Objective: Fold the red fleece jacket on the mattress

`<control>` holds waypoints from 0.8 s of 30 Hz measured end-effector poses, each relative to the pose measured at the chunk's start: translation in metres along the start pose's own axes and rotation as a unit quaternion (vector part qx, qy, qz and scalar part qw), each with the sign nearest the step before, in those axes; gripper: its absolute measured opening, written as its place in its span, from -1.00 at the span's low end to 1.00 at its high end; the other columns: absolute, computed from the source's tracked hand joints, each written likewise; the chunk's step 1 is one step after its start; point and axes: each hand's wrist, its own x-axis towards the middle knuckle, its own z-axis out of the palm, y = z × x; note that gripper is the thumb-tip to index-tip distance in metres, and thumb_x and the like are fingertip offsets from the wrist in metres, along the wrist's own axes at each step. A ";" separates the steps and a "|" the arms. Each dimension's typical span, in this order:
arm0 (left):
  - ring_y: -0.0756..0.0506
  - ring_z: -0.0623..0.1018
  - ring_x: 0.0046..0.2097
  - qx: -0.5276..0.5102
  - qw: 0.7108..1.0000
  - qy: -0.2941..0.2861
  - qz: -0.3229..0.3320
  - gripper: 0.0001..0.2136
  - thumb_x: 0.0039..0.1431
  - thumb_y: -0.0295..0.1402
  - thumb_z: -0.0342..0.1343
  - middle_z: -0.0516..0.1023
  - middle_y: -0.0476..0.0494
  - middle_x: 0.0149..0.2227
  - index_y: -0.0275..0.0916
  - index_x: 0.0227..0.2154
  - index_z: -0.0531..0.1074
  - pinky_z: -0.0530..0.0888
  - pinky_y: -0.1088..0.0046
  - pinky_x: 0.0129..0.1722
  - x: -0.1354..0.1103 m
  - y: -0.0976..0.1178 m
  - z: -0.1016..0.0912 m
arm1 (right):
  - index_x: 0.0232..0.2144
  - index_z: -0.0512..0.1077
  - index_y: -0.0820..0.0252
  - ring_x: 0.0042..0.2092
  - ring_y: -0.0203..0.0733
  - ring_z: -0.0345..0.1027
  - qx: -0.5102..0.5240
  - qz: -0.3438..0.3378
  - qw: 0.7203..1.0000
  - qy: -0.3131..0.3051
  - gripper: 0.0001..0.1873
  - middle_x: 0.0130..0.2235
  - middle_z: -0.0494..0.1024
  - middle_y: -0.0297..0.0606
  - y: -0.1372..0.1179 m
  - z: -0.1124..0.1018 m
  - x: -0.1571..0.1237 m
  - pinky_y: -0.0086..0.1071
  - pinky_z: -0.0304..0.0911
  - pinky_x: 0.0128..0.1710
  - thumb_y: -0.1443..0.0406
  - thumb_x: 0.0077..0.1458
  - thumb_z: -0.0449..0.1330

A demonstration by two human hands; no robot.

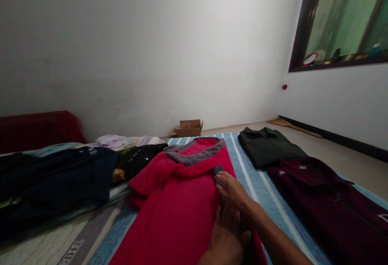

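Observation:
A red shirt (178,200) with a grey collar lies spread on a blue striped mat (257,184) in front of me. My right hand (232,190) rests flat on the shirt's right edge below the collar, fingers stretched out. My left hand (226,236) lies lower on the same edge, palm down, fingers extended toward the right hand. Neither hand grips the cloth.
A folded dark green shirt (268,146) and a folded maroon shirt (327,204) lie on the mat to the right. A heap of dark clothes (60,176) sits on the left. A small cardboard box (189,128) stands by the far wall.

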 end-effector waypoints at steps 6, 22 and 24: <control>-0.27 -0.01 0.29 0.057 0.996 -0.066 -0.009 -0.39 0.18 -0.15 -0.12 -0.06 -0.21 0.30 -0.26 0.25 -0.02 0.02 0.07 0.24 0.004 -0.013 0.004 | 0.07 0.29 0.42 0.23 0.03 -0.01 -0.037 0.029 0.998 -0.039 -0.49 0.19 0.17 0.09 0.045 0.049 0.033 -0.17 -0.05 0.18 0.23 0.11 0.04; -0.09 0.48 -0.31 0.065 0.976 0.174 -0.111 -0.82 0.04 -0.41 -0.03 0.53 -0.15 -0.40 -0.30 -0.47 0.47 0.32 0.47 -0.34 0.261 -0.082 -0.149 | 0.15 0.21 0.39 0.26 0.07 -0.11 -0.002 0.079 0.996 -0.037 -0.39 0.24 0.07 0.03 0.052 0.065 0.036 -0.08 -0.12 0.22 0.21 0.07 0.04; -0.10 0.49 -0.33 0.067 0.977 0.155 -0.127 -0.81 0.04 -0.37 0.00 0.54 -0.19 -0.41 -0.31 -0.48 0.49 0.32 0.47 -0.37 0.295 -0.093 -0.145 | 0.15 0.20 0.39 0.26 0.08 -0.13 0.006 0.085 0.995 -0.042 -0.39 0.25 0.05 0.03 0.052 0.063 0.036 -0.07 -0.13 0.22 0.20 0.07 0.04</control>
